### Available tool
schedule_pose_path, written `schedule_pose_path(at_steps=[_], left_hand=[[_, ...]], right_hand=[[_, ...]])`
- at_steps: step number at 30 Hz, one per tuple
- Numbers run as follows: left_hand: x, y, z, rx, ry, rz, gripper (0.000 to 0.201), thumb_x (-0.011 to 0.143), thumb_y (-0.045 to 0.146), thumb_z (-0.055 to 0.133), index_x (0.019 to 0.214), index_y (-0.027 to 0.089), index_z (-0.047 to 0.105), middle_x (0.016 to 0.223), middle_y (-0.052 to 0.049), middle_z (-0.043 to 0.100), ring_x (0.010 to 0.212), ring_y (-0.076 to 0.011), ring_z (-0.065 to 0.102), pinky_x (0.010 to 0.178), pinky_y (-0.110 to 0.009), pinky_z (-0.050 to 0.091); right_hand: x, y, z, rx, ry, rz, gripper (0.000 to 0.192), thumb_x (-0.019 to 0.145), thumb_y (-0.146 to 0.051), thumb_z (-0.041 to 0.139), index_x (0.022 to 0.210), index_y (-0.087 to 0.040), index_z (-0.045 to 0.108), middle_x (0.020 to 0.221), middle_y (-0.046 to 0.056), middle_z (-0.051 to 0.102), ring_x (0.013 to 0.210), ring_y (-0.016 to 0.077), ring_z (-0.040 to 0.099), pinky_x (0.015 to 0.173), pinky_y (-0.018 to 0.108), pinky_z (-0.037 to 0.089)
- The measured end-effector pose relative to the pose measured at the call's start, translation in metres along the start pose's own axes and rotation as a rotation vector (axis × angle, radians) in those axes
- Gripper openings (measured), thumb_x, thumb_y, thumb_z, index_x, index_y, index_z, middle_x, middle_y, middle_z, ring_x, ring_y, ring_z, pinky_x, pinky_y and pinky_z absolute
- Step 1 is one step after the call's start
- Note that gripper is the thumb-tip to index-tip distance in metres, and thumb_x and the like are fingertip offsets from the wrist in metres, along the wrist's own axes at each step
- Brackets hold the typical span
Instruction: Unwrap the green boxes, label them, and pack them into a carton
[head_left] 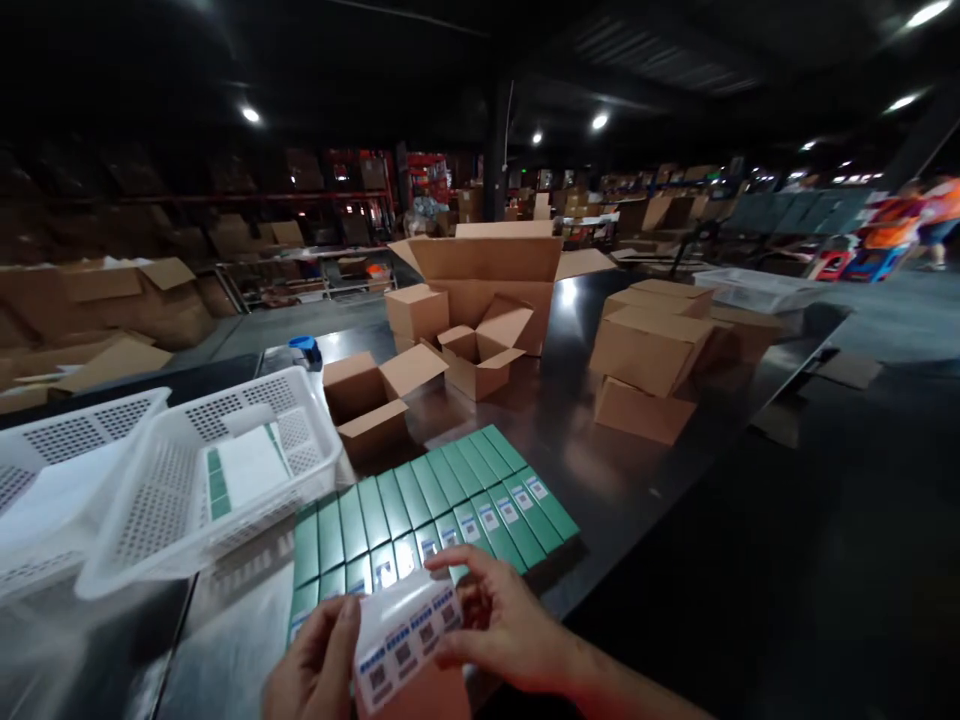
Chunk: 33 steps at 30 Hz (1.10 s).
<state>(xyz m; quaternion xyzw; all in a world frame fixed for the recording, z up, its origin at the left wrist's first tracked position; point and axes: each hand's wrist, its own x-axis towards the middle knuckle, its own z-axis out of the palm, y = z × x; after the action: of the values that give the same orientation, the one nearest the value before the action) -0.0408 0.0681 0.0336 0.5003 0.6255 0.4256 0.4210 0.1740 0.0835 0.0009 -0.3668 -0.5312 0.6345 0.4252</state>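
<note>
Head view. Your left hand (319,665) and right hand (502,625) hold a label sheet (409,635) between them, low in the frame and just in front of the green boxes (427,515). Left thumb is pressed flat on the sheet's left edge; the other left fingers sit behind it, so you cannot tell how they lie. Right fingers curl in and pinch the sheet's right end, thumb on top. The sheet carries a row of small printed labels and is tilted, right end higher. Under it sits a brown carton (420,695), mostly hidden.

The green boxes lie side by side in one flat row on the dark table (637,480), touching each other; several bear a small white label at the near end.

Left of them, a white basket (195,480) is tipped on its side, a white-and-green pack (244,470) inside. A second basket (52,470) lies beside it.

Beyond the row: small open cartons (420,385), a large open carton (487,275) behind those, and closed cartons (652,360) stacked to the right. A blue-capped item (306,349) stands near the basket's far rim.

Far right, a person in orange (911,225), blurred.
</note>
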Motion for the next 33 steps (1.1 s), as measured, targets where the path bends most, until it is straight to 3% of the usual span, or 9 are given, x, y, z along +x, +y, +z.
schedule_pose_path(at_steps=[3, 5, 7, 10, 15, 19, 22, 28, 33], left_hand=[[0.007, 0.017, -0.016, -0.14, 0.123, 0.12, 0.043, 0.069, 0.052, 0.08, 0.104, 0.029, 0.074, 0.103, -0.005, 0.078, 0.077, -0.0308, 0.07, 0.065, -0.04, 0.055], [0.016, 0.022, -0.028, -0.206, 0.074, 0.195, 0.036, 0.075, 0.051, 0.073, 0.091, 0.018, 0.076, 0.097, -0.011, 0.078, 0.091, -0.0312, 0.07, 0.078, -0.038, 0.055], [0.025, 0.021, -0.041, -0.255, -0.012, 0.252, 0.049, 0.078, 0.06, 0.066, 0.094, 0.015, 0.077, 0.094, -0.012, 0.077, 0.086, -0.0279, 0.069, 0.075, -0.035, 0.055], [0.029, 0.017, -0.06, -0.187, -0.107, 0.29, 0.049, 0.074, 0.055, 0.077, 0.103, 0.015, 0.075, 0.089, -0.008, 0.076, 0.078, -0.0217, 0.067, 0.072, -0.03, 0.053], [0.035, 0.016, -0.085, -0.168, -0.072, 0.195, 0.032, 0.075, 0.045, 0.08, 0.075, 0.015, 0.068, 0.07, -0.002, 0.068, 0.063, -0.0134, 0.059, 0.061, -0.023, 0.046], [0.049, 0.008, -0.099, -0.244, -0.127, 0.093, 0.042, 0.064, 0.051, 0.085, 0.067, 0.015, 0.063, 0.061, 0.0, 0.064, 0.055, -0.0116, 0.053, 0.053, -0.022, 0.041], [0.062, -0.009, -0.105, -0.282, -0.162, 0.028, 0.044, 0.062, 0.052, 0.086, 0.065, 0.015, 0.062, 0.059, 0.0, 0.062, 0.052, -0.0107, 0.051, 0.051, -0.022, 0.038], [0.082, -0.052, -0.114, -0.481, -0.25, -0.1, 0.047, 0.06, 0.051, 0.088, 0.065, 0.015, 0.058, 0.055, 0.003, 0.057, 0.048, -0.0071, 0.045, 0.049, -0.02, 0.033], [0.074, -0.057, -0.126, -0.619, -0.42, -0.194, 0.048, 0.052, 0.047, 0.093, 0.061, 0.016, 0.057, 0.057, 0.002, 0.06, 0.053, -0.0093, 0.049, 0.054, -0.022, 0.038]], right_hand=[[0.012, -0.023, 0.019, -0.058, 0.101, -0.162, 0.067, 0.033, -0.024, 0.09, 0.092, -0.052, 0.072, 0.076, -0.011, 0.075, 0.066, 0.0261, 0.075, 0.054, 0.035, 0.059], [0.021, -0.035, 0.033, -0.043, 0.123, -0.133, 0.055, 0.057, -0.032, 0.088, 0.109, -0.037, 0.071, 0.092, -0.001, 0.077, 0.084, 0.0241, 0.076, 0.076, 0.039, 0.062], [0.03, -0.04, 0.045, -0.034, 0.152, -0.099, 0.051, 0.066, -0.034, 0.086, 0.112, -0.027, 0.067, 0.088, 0.002, 0.076, 0.084, 0.0225, 0.075, 0.079, 0.037, 0.061], [0.042, -0.04, 0.061, -0.041, 0.158, -0.079, 0.047, 0.068, -0.039, 0.087, 0.107, -0.024, 0.063, 0.084, 0.002, 0.075, 0.078, 0.0201, 0.073, 0.074, 0.034, 0.059], [0.06, -0.049, 0.072, -0.361, 0.115, -0.213, 0.034, 0.071, -0.042, 0.084, 0.096, -0.021, 0.075, 0.092, 0.005, 0.071, 0.07, 0.0159, 0.065, 0.065, 0.031, 0.054], [0.08, -0.05, 0.077, -0.237, 0.024, -0.06, 0.04, 0.07, -0.043, 0.083, 0.101, -0.019, 0.073, 0.079, 0.002, 0.069, 0.069, 0.0164, 0.065, 0.064, 0.03, 0.052], [0.093, -0.042, 0.085, -0.263, 0.026, 0.013, 0.036, 0.069, -0.043, 0.083, 0.092, -0.019, 0.069, 0.068, -0.001, 0.066, 0.065, 0.0157, 0.063, 0.063, 0.029, 0.049], [0.134, -0.035, 0.091, -0.299, 0.088, -0.133, 0.032, 0.07, -0.047, 0.082, 0.076, -0.02, 0.066, 0.086, 0.002, 0.068, 0.084, 0.0177, 0.065, 0.077, 0.032, 0.053], [0.197, -0.031, 0.092, -0.32, 0.084, 0.163, 0.045, 0.059, -0.042, 0.087, 0.087, -0.021, 0.058, 0.066, -0.005, 0.063, 0.062, 0.0118, 0.059, 0.06, 0.026, 0.049]])
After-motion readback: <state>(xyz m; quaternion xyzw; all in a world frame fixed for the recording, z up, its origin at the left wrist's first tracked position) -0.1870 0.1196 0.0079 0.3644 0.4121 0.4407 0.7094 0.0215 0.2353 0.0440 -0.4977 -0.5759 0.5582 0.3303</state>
